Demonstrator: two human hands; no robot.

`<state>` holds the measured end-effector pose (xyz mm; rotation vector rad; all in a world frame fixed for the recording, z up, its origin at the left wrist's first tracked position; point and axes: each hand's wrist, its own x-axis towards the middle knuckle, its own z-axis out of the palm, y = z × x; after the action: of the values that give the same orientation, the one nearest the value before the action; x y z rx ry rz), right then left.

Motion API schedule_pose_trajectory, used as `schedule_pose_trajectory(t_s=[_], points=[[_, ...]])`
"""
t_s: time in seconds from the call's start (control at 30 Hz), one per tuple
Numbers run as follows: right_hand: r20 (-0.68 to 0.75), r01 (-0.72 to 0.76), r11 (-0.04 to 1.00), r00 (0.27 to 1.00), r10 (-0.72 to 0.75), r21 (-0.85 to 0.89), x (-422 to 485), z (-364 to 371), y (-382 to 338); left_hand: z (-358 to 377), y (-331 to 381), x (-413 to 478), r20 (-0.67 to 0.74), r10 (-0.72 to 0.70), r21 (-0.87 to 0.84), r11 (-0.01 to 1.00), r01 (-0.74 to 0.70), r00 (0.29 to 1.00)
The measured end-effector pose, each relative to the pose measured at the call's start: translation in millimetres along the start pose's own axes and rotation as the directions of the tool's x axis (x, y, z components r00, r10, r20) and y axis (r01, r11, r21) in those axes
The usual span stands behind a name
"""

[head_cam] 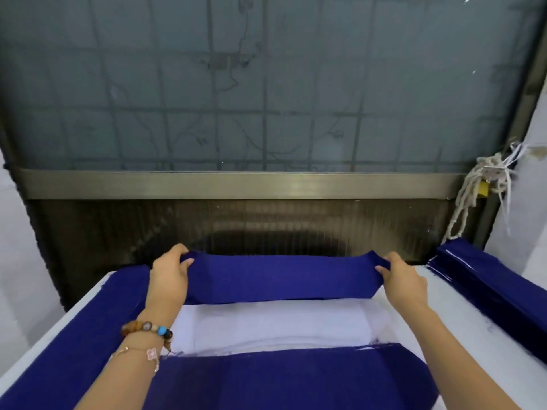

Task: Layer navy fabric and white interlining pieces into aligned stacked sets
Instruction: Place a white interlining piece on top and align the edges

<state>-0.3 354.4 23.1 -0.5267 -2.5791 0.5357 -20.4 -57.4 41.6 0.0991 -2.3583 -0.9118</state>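
Progress: judged partway. One navy piece is in the air and not yet laid down.
Laid so far: a white interlining piece lies flat just below and nearer than both grips. A second navy piece lies nearer still, touching the interlining's near edge.
Left to do: lowering the held piece and squaring its edges. Whether it goes onto the interlining cannot be told. The navy stack outboard of the right grip suggests many sets remain.
Left grip: fingers curled over the piece's left end, pinching it against the thumb.
Right grip: pinching the right end, fingers wrapped round the bunched edge.
Held piece: stretched taut between the grips, above the desk's far edge.
Beside left grip: a long navy strip runs along its outer side, with beaded bracelets on that wrist.
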Motion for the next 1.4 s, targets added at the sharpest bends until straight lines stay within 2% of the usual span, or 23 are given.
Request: schedule_pose_trajectory(t_s=[0.17, 0.33, 0.53, 0.7, 0.93, 1.13, 1.27, 1.4], points=[[0.113, -0.064, 0.997, 0.992, 0.059, 0.046, -33.7, -19.0, 15.3, -19.3, -12.6, -43.0, 0.101, -0.127, -0.029, 0.991, 0.131, 0.987], [0.166, -0.108, 0.982, 0.983, 0.082, 0.154, -74.0, -28.8, 33.5, -44.4, -27.3, -81.6, 0.107, -0.143, -0.025, 0.989, 0.147, 0.984], [0.139, -0.130, 0.956, 0.986, 0.096, 0.262, -129.3, -25.8, 59.4, -50.7, -46.6, -130.9, 0.095, -0.206, -0.104, 0.971, 0.216, 0.974], [0.094, -0.108, 0.950, 0.992, 0.083, 0.294, -148.4, -21.4, 68.6, -46.3, -48.4, -146.3, 0.057, -0.141, -0.147, 0.978, 0.148, 0.988], [0.046, -0.046, 0.955, 0.998, 0.034, 0.294, -150.9, -18.1, 70.9, -52.9, -53.1, -152.9, 0.071, -0.175, -0.183, 0.966, 0.185, 0.982], [0.061, -0.079, 0.944, 0.996, 0.063, 0.322, -148.8, -17.5, 69.6, -55.8, -57.1, -155.9, 0.076, -0.199, -0.080, 0.976, 0.205, 0.977], [0.050, -0.083, 0.955, 0.996, 0.071, 0.284, -148.5, -15.5, 72.7, -57.3, -58.6, -157.1, 0.090, -0.233, -0.084, 0.967, 0.241, 0.968], [0.046, -0.085, 0.955, 0.996, 0.076, 0.283, -148.2, -13.5, 74.0, -57.9, -58.6, -157.8, 0.082, -0.211, -0.109, 0.970, 0.219, 0.974]])
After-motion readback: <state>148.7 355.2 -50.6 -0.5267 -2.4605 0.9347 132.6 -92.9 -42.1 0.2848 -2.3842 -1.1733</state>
